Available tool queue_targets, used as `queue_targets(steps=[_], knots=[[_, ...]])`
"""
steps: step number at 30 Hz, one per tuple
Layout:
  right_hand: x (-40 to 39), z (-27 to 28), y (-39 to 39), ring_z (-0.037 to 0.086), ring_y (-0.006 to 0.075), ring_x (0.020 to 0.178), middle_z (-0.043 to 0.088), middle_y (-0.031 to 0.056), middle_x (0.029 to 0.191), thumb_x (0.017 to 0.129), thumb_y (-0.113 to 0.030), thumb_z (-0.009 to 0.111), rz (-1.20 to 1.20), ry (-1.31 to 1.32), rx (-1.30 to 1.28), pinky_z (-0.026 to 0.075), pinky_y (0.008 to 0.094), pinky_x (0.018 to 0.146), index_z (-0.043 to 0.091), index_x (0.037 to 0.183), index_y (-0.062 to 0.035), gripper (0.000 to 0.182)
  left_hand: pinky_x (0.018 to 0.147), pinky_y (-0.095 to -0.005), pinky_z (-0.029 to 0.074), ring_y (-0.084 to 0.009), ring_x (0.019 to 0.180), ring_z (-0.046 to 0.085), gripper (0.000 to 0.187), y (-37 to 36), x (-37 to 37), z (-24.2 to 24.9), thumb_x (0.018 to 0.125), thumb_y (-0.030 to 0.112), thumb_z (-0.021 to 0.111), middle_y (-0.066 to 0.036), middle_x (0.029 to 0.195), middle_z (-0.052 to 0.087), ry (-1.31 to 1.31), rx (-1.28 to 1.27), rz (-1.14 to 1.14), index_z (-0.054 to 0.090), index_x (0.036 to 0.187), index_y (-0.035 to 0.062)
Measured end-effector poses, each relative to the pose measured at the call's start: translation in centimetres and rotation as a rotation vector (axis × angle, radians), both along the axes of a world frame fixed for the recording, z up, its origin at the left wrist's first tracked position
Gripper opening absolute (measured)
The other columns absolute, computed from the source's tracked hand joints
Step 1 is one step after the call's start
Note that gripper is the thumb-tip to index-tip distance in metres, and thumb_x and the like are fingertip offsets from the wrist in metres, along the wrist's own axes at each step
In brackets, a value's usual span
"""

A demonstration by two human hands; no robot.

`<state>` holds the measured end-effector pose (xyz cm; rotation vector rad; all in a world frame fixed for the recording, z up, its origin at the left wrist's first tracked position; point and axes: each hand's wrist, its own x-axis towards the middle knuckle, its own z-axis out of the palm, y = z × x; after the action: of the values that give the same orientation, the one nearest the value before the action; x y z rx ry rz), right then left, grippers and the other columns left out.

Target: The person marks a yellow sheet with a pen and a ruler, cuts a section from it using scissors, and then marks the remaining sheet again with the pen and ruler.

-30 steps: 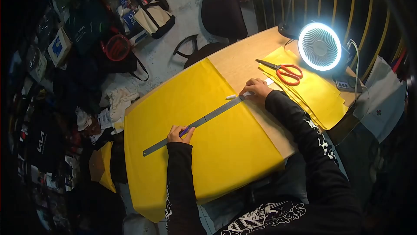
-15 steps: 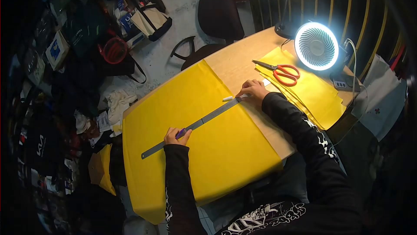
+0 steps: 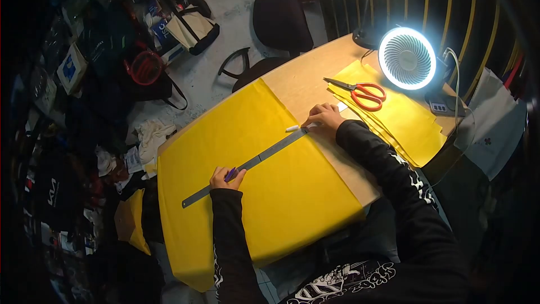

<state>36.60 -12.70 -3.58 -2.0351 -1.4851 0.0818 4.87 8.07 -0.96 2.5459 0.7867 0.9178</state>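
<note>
Across the yellow cloth (image 3: pixel 298 191), the steel ruler (image 3: pixel 275 149) slants, holed end lower left, other end upper right. Left hand (image 3: pixel 226 179), over the cloth, grasps a purple pen (image 3: pixel 231 174) at the ruler; right hand (image 3: pixel 324 117), at the cloth's right edge, touches its upper end, grip unclear.

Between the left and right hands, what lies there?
In the head view, the ruler stretches between the left hand and right hand, over the yellow sheet. A small white object lies near the right hand.
</note>
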Motion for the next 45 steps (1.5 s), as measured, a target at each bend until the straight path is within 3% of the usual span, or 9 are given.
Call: queue_targets(steps=[8,11,19,25,29,40,45], knots=[[-0.5,0.4,-0.1,0.043,0.0211,0.109,0.053,-0.001,0.102,0.076,-0.028,0.071,-0.011,-0.027,-0.007,0.025,0.0443,0.096,0.07,0.098,-0.0332,0.023,0.056,-0.0342,0.042,-0.025,0.06,0.054,0.031,-0.1,0.0,0.1,0.064,0.025,0.083,-0.008,0.067,0.054,-0.023,0.038,-0.009,0.061,0.067,0.0026],[-0.6,0.6,0.0,0.043,0.0217,0.109,0.053,-0.0007,0.103,0.077,-0.027,0.071,-0.011,-0.027,-0.027,0.025,0.0442,0.096,0.07,0.099,-0.0327,0.023,0.062,-0.0356,0.045,-0.0265,0.064,0.057,0.028,-0.1,0.0,0.2,0.063,0.024,0.082,-0.009,0.069,0.058,-0.018,-0.01,0.004,0.064,0.069,0.0029],[-0.6,0.6,-0.1,0.043,0.0234,0.107,0.055,0.0,0.103,0.08,-0.03,0.067,0.037,-0.015,0.002,0.025,0.047,0.093,0.071,0.099,-0.0313,0.019,0.058,-0.0353,0.043,-0.0262,0.062,0.055,0.032,0.2,-0.2,-0.1,0.063,0.026,0.083,-0.009,0.067,0.055,-0.018,0.033,-0.001,0.061,0.066,0.0031],[-0.6,0.8,-0.1,0.044,0.0226,0.105,0.055,0.0001,0.104,0.081,-0.026,0.068,0.043,-0.017,-0.016,0.026,0.0426,0.094,0.07,0.101,-0.0303,0.02,0.057,-0.0359,0.042,-0.0267,0.062,0.054,0.034,0.6,-0.2,-0.5,0.064,0.027,0.083,-0.009,0.066,0.054,-0.017,0.051,-0.002,0.059,0.064,0.0026],[-0.2,0.3,0.2,0.043,0.0237,0.108,0.055,-0.0011,0.105,0.08,-0.03,0.067,0.046,0.006,-0.001,0.025,0.0471,0.094,0.07,0.099,-0.033,0.02,0.06,-0.0351,0.044,-0.0262,0.062,0.055,0.028,0.5,-0.2,-0.4,0.062,0.025,0.082,-0.008,0.066,0.056,-0.01,0.033,0.008,0.065,0.068,0.0043],[0.3,-0.1,0.3,0.044,0.0233,0.107,0.055,-0.0038,0.104,0.079,-0.033,0.067,0.057,-0.002,-0.001,0.026,0.0483,0.094,0.07,0.097,-0.0365,0.019,0.058,-0.0346,0.044,-0.0254,0.062,0.055,0.032,-0.1,-0.1,-0.3,0.063,0.025,0.083,-0.009,0.068,0.056,-0.048,0.004,0.012,0.063,0.069,0.0022],[-0.3,0.6,0.0,0.045,0.0246,0.107,0.056,-0.0004,0.105,0.078,-0.026,0.069,0.043,0.002,0.007,0.027,0.044,0.093,0.07,0.099,-0.0317,0.022,0.061,-0.0336,0.046,-0.0253,0.067,0.058,0.032,-0.1,-0.2,0.0,0.063,0.027,0.083,-0.009,0.073,0.058,-0.038,0.051,0.018,0.063,0.071,0.0026]])
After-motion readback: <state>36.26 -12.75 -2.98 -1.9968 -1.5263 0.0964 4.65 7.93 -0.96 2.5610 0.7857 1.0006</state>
